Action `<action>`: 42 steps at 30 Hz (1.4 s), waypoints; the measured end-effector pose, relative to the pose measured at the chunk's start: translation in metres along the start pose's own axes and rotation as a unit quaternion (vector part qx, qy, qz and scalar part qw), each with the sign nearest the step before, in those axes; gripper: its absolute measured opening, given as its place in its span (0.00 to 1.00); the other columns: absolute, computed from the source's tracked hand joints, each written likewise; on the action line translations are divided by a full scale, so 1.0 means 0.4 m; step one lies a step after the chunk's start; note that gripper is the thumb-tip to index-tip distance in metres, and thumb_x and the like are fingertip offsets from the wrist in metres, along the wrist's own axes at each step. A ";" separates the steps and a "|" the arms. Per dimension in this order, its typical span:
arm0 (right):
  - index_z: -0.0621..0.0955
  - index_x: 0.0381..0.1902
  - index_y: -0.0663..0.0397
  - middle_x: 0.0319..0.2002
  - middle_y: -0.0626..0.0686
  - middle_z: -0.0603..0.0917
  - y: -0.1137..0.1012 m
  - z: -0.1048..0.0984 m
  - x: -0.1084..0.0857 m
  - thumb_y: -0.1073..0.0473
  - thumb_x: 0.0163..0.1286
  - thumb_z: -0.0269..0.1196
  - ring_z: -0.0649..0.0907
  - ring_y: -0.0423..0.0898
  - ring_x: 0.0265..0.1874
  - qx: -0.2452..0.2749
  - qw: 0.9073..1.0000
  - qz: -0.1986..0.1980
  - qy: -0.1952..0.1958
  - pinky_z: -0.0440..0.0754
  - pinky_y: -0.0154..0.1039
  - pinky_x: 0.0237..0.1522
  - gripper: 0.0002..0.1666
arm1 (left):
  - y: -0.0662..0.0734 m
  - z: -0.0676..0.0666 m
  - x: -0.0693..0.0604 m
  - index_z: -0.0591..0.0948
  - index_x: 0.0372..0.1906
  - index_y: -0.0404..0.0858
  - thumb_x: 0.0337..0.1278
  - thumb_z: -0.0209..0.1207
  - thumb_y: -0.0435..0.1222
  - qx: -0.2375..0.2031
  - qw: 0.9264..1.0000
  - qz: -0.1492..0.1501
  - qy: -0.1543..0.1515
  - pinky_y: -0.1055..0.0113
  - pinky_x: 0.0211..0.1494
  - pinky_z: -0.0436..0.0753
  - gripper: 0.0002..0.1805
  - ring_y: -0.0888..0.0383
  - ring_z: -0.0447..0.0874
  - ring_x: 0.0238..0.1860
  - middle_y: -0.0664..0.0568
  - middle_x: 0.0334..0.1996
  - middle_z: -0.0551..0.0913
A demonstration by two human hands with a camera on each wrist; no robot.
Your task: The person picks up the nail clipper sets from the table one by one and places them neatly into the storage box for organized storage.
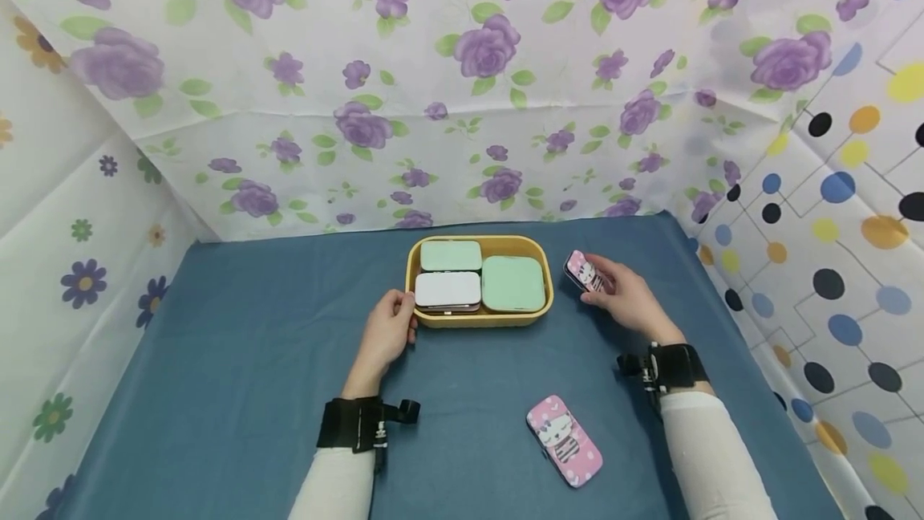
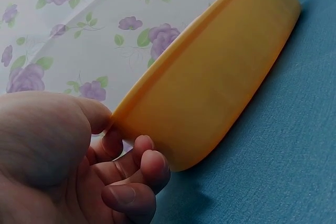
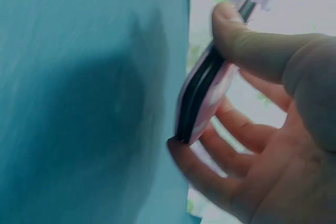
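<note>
A yellow plastic bin stands near the back of the table, and my left hand pinches its left end at the rim. In the left wrist view the thumb and curled fingers meet the yellow wall. To the right of the bin, my right hand grips a small pink case with a cartoon animal on it. The right wrist view shows the case's dark edge between thumb and fingers, with the case raised off the cloth. A second pink case lies flat at the front.
Inside the bin sit a mint-green rectangular tin, a white tin on top of something thin, and a larger mint-green tin. Blue cloth covers the table. A flowered curtain hangs directly behind it.
</note>
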State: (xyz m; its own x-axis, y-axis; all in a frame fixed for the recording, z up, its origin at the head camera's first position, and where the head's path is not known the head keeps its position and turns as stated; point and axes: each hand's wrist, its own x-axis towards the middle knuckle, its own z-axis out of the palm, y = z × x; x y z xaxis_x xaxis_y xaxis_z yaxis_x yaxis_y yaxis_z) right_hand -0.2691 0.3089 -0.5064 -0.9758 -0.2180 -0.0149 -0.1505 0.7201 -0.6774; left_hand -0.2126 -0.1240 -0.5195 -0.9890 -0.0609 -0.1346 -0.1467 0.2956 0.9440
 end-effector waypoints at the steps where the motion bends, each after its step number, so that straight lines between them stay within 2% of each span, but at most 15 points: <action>1: 0.67 0.84 0.47 0.76 0.66 0.71 -0.008 0.000 0.002 0.56 0.75 0.72 0.72 0.65 0.72 0.004 1.000 -0.006 0.005 0.71 0.66 0.69 0.44 | 0.000 -0.001 0.000 0.78 0.46 0.37 0.88 0.48 0.45 0.000 1.000 0.001 -0.001 0.61 0.31 0.75 0.17 0.52 0.79 0.24 0.45 0.29 0.80; 5: 0.68 0.84 0.40 0.75 0.63 0.72 -0.050 0.003 0.015 0.57 0.75 0.73 0.73 0.62 0.70 0.017 0.999 -0.037 0.022 0.74 0.64 0.64 0.44 | 0.000 -0.001 0.000 0.79 0.45 0.37 0.88 0.48 0.45 -0.001 1.000 0.005 -0.002 0.61 0.31 0.75 0.17 0.51 0.79 0.24 0.45 0.29 0.80; 8: 0.69 0.83 0.39 0.74 0.63 0.72 -0.084 0.010 0.028 0.58 0.75 0.73 0.74 0.62 0.68 0.012 0.998 -0.066 0.018 0.74 0.62 0.61 0.44 | -0.002 0.002 0.000 0.78 0.44 0.37 0.88 0.48 0.45 0.001 1.000 0.005 0.001 0.60 0.30 0.75 0.17 0.50 0.79 0.24 0.46 0.29 0.80; 9: 0.69 0.83 0.39 0.74 0.62 0.73 -0.094 0.013 0.034 0.58 0.75 0.73 0.74 0.61 0.67 0.006 0.997 -0.076 0.015 0.74 0.62 0.59 0.43 | -0.003 0.003 0.001 0.78 0.44 0.37 0.88 0.48 0.45 0.002 1.000 0.005 0.002 0.60 0.30 0.75 0.16 0.50 0.79 0.24 0.46 0.29 0.80; 13: 0.71 0.82 0.39 0.73 0.59 0.74 -0.130 0.028 0.054 0.58 0.74 0.73 0.75 0.59 0.69 -0.017 0.994 -0.111 -0.003 0.74 0.62 0.64 0.42 | -0.007 0.006 0.002 0.78 0.44 0.37 0.88 0.48 0.44 -0.001 1.000 0.003 0.003 0.60 0.31 0.76 0.16 0.50 0.80 0.24 0.46 0.28 0.80; 16: 0.72 0.81 0.39 0.73 0.57 0.75 -0.159 0.037 0.067 0.58 0.74 0.73 0.77 0.57 0.64 -0.035 0.991 -0.127 -0.021 0.75 0.60 0.63 0.41 | -0.009 0.006 0.003 0.78 0.44 0.37 0.88 0.48 0.44 -0.005 1.000 0.004 0.003 0.59 0.32 0.76 0.17 0.50 0.80 0.24 0.46 0.28 0.80; 20: 0.73 0.80 0.38 0.73 0.58 0.74 -0.201 0.047 0.084 0.58 0.74 0.73 0.78 0.55 0.55 -0.061 0.986 -0.145 -0.048 0.75 0.56 0.56 0.40 | -0.009 0.005 0.003 0.78 0.43 0.37 0.89 0.48 0.44 -0.007 1.000 0.006 0.005 0.58 0.32 0.76 0.17 0.50 0.80 0.23 0.45 0.28 0.80; 25: 0.74 0.80 0.37 0.76 0.58 0.73 -0.240 0.060 0.112 0.57 0.75 0.72 0.76 0.59 0.67 -0.095 0.980 -0.161 -0.068 0.76 0.58 0.59 0.38 | -0.008 0.002 0.001 0.78 0.43 0.37 0.89 0.48 0.45 -0.005 1.000 0.010 0.007 0.59 0.32 0.76 0.17 0.49 0.80 0.23 0.46 0.28 0.80; 27: 0.75 0.79 0.37 0.76 0.57 0.73 -0.249 0.067 0.126 0.56 0.75 0.72 0.72 0.60 0.73 -0.114 0.977 -0.167 -0.072 0.75 0.59 0.63 0.38 | -0.009 0.001 0.000 0.78 0.43 0.37 0.89 0.48 0.45 -0.004 1.000 0.011 0.007 0.59 0.32 0.76 0.17 0.49 0.80 0.23 0.46 0.28 0.80; 34: 0.76 0.78 0.38 0.75 0.57 0.74 -0.269 0.085 0.164 0.56 0.74 0.73 0.71 0.60 0.75 -0.152 0.970 -0.171 -0.086 0.75 0.59 0.67 0.37 | -0.007 0.001 0.000 0.78 0.44 0.37 0.89 0.48 0.44 -0.006 1.000 0.012 0.006 0.58 0.33 0.76 0.17 0.50 0.80 0.23 0.45 0.28 0.79; 42: 0.76 0.78 0.39 0.76 0.57 0.74 -0.288 0.090 0.175 0.57 0.74 0.72 0.73 0.60 0.74 -0.156 0.970 -0.159 -0.095 0.77 0.58 0.64 0.37 | -0.003 0.002 0.002 0.78 0.45 0.36 0.88 0.48 0.44 -0.007 1.000 0.013 0.005 0.59 0.32 0.77 0.16 0.51 0.79 0.22 0.45 0.28 0.79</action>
State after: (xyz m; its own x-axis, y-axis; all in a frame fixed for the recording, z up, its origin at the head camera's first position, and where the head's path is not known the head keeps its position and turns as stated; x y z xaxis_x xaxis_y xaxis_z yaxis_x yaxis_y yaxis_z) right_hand -0.3144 0.1870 -0.4559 -0.8302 -0.5574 0.0037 -0.5083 0.7543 -0.4154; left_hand -0.2132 -0.1238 -0.5211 -0.9923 -0.0631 -0.1069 -0.1205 0.2831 0.9515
